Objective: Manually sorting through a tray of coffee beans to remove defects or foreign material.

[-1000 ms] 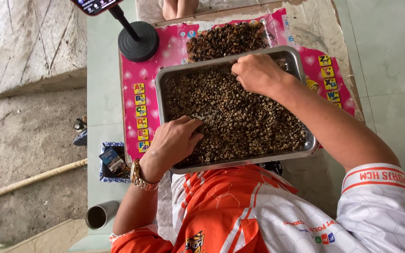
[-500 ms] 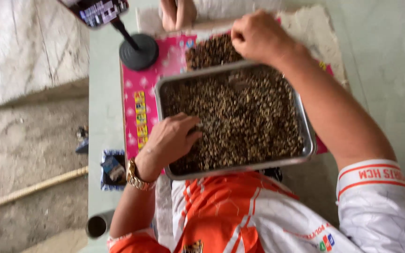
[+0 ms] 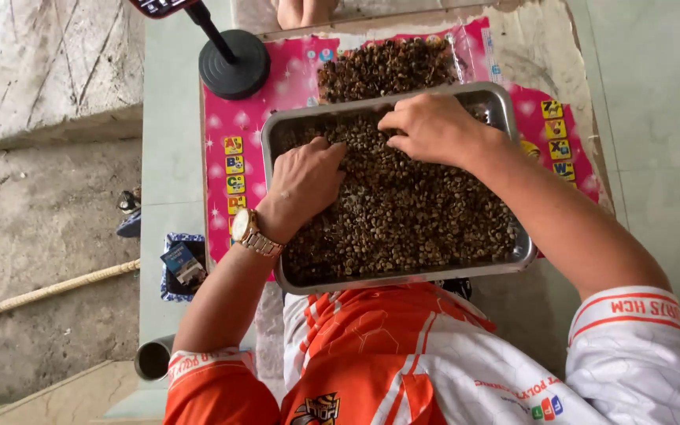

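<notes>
The left hand (image 3: 306,182) lies palm down on the brown beans (image 3: 403,212) that fill the one rectangular steel tray (image 3: 513,252), its fingers loosely curled with the tips sunk among the beans near the tray's far left corner; whether it pinches anything I cannot tell, since the fingertips are buried. The right hand (image 3: 432,128) rests on the beans near the tray's far edge, close beside the left hand, fingers bent and drawn together over the beans, and what, if anything, lies under them is hidden. One gold metal wristwatch (image 3: 252,234) sits on the left wrist, over the tray's left rim. The tray lies on one pink printed plastic sheet (image 3: 230,134). Beyond the tray's far rim, on that sheet, is one separate heap of darker beans (image 3: 383,69), partly cut off by the rim. Left of that heap, past the tray's far left corner, stands one round black stand base (image 3: 234,64) with a slanted stem; the device it carries is cut off at the top edge. Left of the tray on the floor lie one small blue-rimmed basket (image 3: 180,269), one grey metal cup (image 3: 153,358) partly hidden by the left arm, and one pale broom handle (image 3: 49,290).
</notes>
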